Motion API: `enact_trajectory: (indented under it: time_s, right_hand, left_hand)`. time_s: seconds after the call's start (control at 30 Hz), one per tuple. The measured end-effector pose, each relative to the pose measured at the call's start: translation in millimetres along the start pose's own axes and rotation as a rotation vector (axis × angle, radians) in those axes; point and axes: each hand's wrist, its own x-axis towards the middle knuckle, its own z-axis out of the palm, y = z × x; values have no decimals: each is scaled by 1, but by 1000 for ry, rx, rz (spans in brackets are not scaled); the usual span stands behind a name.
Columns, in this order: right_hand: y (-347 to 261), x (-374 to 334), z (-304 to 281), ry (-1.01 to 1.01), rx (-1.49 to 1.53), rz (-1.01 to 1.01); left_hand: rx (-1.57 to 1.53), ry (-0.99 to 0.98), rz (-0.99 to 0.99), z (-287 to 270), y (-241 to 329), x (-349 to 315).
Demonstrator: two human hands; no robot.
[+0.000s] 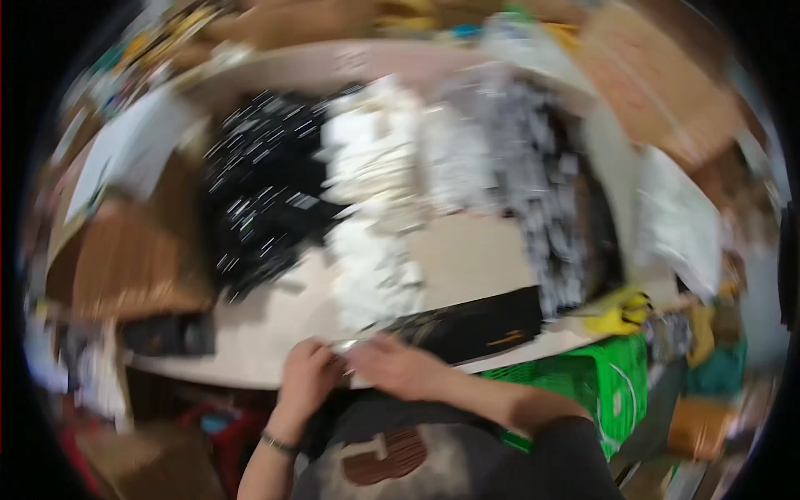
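Note:
At the table's near edge, my left hand (308, 372) and my right hand (402, 367) meet with fingers closed. A small shiny, pale piece (346, 344) shows between the fingertips, too blurred to name. Just beyond my hands lies a heap of white, soft-looking pieces (375, 275), running up the middle of the table. A flat black package (467, 325) lies right of my right hand, along the near edge. To the left spreads a pile of black, glossy wrapped pieces (267, 183).
Clear-wrapped white packs (458, 158) and grey-and-black wrapped pieces (542, 192) cover the table's right side. An open cardboard box (137, 258) stands at left, with a dark packet (171, 335) near it. A green plastic crate (621, 392) sits below the right edge, near a yellow item (617, 312).

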Motion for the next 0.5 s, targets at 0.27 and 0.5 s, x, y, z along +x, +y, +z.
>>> enact_trajectory:
  time_s: [0.27, 0.5]
  right_hand:
    - [-5, -1, 15, 107, -59, -6]
    - [-3, -2, -7, 44, -71, 94]
  left_hand:
    - [674, 590, -305, -232, -199, 26]
    - [640, 237, -363, -258, -252, 46]
